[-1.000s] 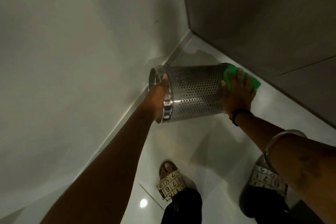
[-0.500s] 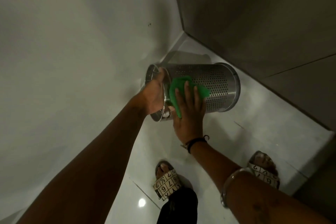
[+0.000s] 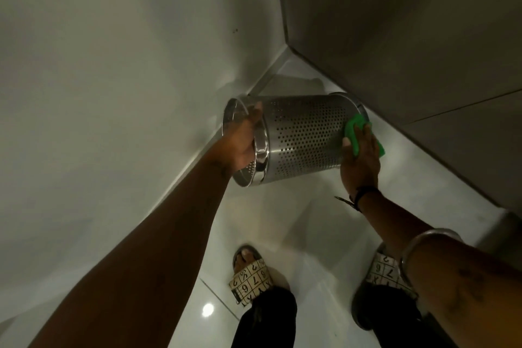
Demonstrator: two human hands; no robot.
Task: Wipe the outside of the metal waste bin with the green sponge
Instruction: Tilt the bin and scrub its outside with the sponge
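Observation:
The metal waste bin (image 3: 299,138), a perforated steel cylinder, is held on its side above the floor, its open mouth facing left. My left hand (image 3: 243,141) grips the rim at the mouth, fingers inside. My right hand (image 3: 360,158) presses the green sponge (image 3: 354,133) flat against the bin's outer wall at its base end, on the right. Most of the sponge is hidden under my fingers.
A pale wall (image 3: 113,79) runs along the left, and a dark cabinet front (image 3: 409,51) rises on the right, close to the bin's base. Glossy white floor tiles (image 3: 282,220) lie below. My two feet in patterned sandals (image 3: 250,277) stand at the bottom.
My right hand slid the sponge along the bin's side from near the rim to the base end. The left hand kept its grip on the rim.

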